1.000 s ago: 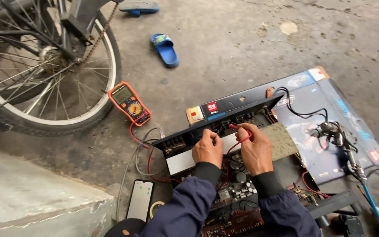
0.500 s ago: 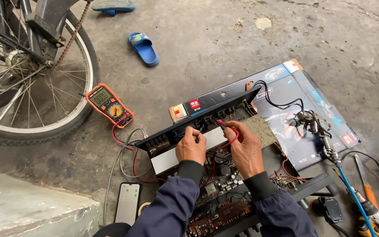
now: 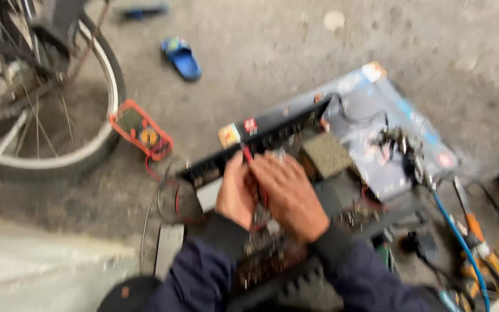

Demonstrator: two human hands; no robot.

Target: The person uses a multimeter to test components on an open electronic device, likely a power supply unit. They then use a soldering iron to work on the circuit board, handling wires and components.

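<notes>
The frame is motion-blurred. My left hand (image 3: 235, 193) and my right hand (image 3: 290, 193) are pressed close together over an open electronic chassis (image 3: 215, 164) full of circuit boards. A red test probe (image 3: 248, 153) sticks up between the two hands, and my right hand's fingers are curled around it. My left hand's fingers are curled too, but the blur hides what they hold. Red and black leads (image 3: 166, 185) run from the chassis to an orange multimeter (image 3: 141, 132) lying on the concrete to the left.
A bicycle wheel (image 3: 88, 144) stands at the left. A blue sandal (image 3: 181, 58) lies on the floor beyond. A flat printed box (image 3: 376, 110) sits under the chassis. A blue cable (image 3: 460, 231) and orange-handled tools (image 3: 480, 237) lie at the right.
The view has shifted and blurred. My two hands have come closer together, and the red probe now stands between them.
</notes>
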